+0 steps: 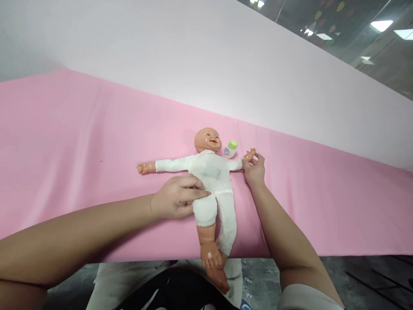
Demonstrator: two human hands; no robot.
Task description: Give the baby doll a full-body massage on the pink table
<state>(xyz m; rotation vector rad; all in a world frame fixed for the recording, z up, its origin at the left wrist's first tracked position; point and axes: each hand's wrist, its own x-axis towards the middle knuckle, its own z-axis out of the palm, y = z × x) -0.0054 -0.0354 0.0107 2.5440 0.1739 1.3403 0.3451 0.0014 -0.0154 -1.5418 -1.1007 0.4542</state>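
Doll point(211, 172) lies face up on the pink cloth point(80, 142), head pointing away from me, arms spread out to both sides, feet hanging past the near edge of the cloth twd my lap. It wears a white bodysuit; head, hands and feet are bare plastic.

My left hand point(177, 197) lies on the doll's hip/waist, palm down, fingers stretched loosely across the white fabric, thumb tucked under — pressing on it, not really closed round it.

My right hand point(254, 168) has the doll's small hand point(250, 154) pinched betw thumb and fingertips, other fingers curled in.

Small bottle point(230, 149), white w/ green cap, lies on the cloth just beside the doll's head, near my right hand but not touching it. It has a label w/ bluish print, too small to read — no brand I can make out.

Behind the cloth, a pale backdrop point(193, 56) runs across.
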